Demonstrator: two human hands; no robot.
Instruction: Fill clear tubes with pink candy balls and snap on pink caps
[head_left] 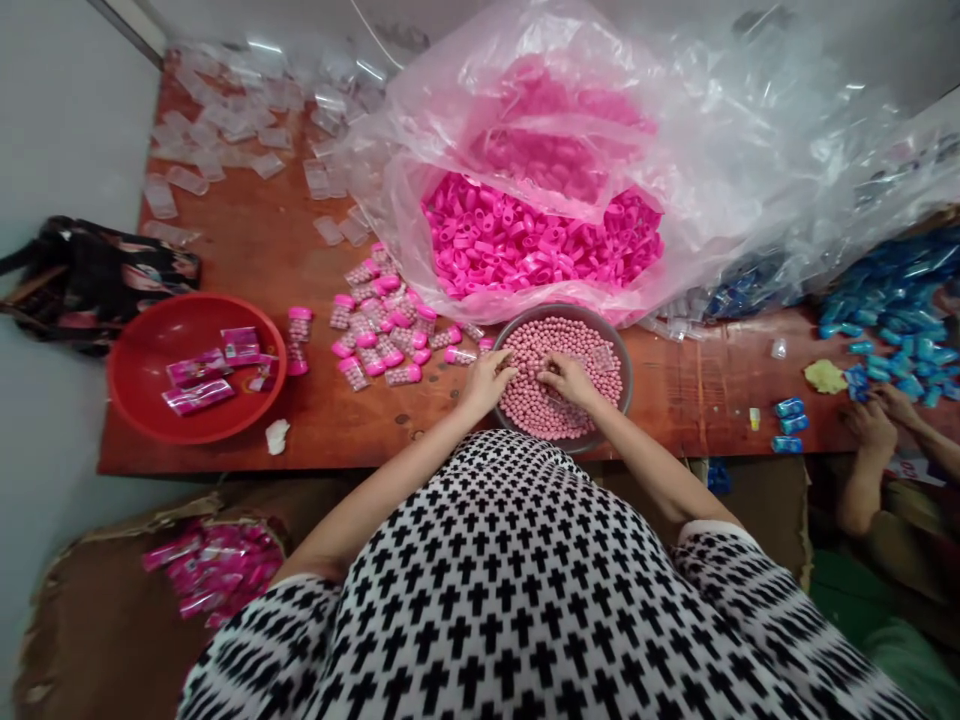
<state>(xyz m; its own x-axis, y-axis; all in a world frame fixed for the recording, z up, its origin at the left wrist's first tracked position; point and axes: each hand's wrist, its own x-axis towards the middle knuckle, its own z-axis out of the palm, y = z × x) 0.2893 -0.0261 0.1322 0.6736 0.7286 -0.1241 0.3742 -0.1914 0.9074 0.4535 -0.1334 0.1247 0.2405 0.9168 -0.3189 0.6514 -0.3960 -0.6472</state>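
Small pink balls (559, 345) are being touched by two bare hands in a round metal bowl (561, 309). The left hand (486, 385) and the right hand (570, 380) are laid on the balls, near the middle of the bowl. The fingers of both hands are a bit apart, and whether a ball is pinched cannot be told. Just left of the bowl, filled clear tubes with pink caps (379, 335) are lying on a wooden table (225, 440). Behind the bowl, a plastic bag of pink caps (540, 235) is heaped up.
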